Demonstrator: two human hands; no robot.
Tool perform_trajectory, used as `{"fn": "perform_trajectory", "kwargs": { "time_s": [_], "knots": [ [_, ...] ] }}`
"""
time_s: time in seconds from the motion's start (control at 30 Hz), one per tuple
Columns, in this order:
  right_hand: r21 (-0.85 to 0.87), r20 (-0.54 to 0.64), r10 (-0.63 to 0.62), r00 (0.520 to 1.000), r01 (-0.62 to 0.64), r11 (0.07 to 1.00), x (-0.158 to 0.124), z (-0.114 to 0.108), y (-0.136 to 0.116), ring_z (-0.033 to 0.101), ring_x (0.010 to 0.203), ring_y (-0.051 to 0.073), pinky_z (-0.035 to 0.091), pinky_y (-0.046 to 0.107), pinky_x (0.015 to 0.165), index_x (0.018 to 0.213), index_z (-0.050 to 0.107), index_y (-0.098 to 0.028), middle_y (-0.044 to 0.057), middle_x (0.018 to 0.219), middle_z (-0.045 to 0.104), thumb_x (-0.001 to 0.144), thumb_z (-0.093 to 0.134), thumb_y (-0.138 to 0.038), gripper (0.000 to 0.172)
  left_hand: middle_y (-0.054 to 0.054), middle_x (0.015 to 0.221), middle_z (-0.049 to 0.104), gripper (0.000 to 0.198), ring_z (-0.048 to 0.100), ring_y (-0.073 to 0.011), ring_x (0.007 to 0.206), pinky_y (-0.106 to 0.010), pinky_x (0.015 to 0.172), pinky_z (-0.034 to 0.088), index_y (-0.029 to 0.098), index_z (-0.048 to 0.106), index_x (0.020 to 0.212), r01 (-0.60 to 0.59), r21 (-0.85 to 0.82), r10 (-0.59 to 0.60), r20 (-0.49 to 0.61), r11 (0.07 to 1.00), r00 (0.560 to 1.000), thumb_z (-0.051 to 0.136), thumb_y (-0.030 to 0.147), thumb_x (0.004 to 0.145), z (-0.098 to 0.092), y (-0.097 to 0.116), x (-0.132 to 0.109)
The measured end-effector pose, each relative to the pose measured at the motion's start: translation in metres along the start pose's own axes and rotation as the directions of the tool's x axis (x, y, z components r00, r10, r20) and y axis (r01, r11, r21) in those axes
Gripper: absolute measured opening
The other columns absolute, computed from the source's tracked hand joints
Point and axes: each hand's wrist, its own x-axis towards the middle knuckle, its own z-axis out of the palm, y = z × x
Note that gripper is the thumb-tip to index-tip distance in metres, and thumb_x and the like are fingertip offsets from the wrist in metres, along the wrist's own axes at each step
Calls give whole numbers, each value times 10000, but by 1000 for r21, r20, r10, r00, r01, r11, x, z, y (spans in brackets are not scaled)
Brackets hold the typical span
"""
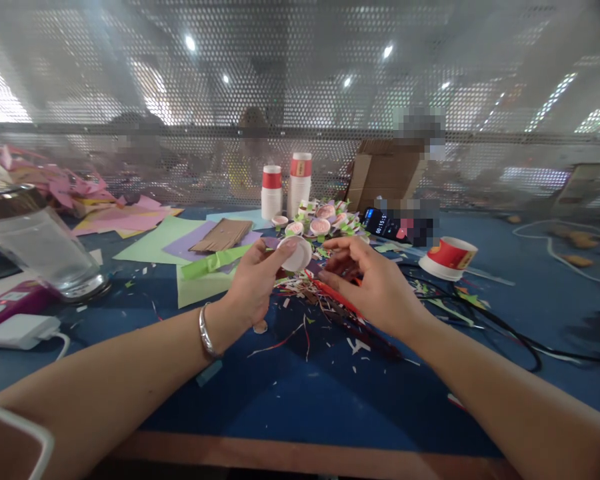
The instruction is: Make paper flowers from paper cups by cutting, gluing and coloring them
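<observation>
Between thumb and fingers, my left hand (254, 283) grips a round white paper cup base (296, 255) with its shallow rim facing me. Purple paper shows at its left and right edges. My right hand (367, 277) is just to the right, fingers curved and thumb apart from the index finger; its thumb tip is close to the purple paper, and whether they touch I cannot tell. Behind the hands lies a cluster of similar round pieces (321, 227) with green and purple paper bits. Something red and long (337, 295) lies among paper scraps under my right hand.
Two stacks of paper cups (301, 187) stand at the back, beside a cardboard box (385, 175). A phone (387, 225) shows a timer. A cut red cup (449, 257) and black cables (517, 340) are right; coloured sheets (147, 241), a glass jar (40, 233) and a power strip (17, 303) left.
</observation>
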Motion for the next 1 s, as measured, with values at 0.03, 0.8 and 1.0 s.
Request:
{"fn": "perform_trajectory", "kwargs": {
  "time_s": [0.03,0.8,1.0],
  "knots": [
    [63,34,42,999,-44,997,1,0,0,666,795,207,542,377,737,1206,599,-198,55,921,705,882,709,-375,385,0,814,712,186,637,-114,728,-254,696,483,180,618,838,-3,-14,3,-4,1000,1000,787,242,789,0,0,0],
    [-190,-113,-181,977,158,969,5,-3,9,666,922,237,571,408,810,1142,653,-176,106,1061,679,863,741,-365,348,17,719,635,224,544,-95,677,-230,646,394,173,608,763,-31,170,19,70,985,997,810,255,714,-9,2,6],
    [-436,-37,-409,912,354,827,-1,10,0,578,1187,323,507,503,1007,1292,561,-164,147,1216,640,849,773,-322,516,15,693,630,200,563,-105,665,-251,653,412,181,597,742,17,169,-35,104,986,994,776,272,757,-3,-1,-5]
  ]
}}
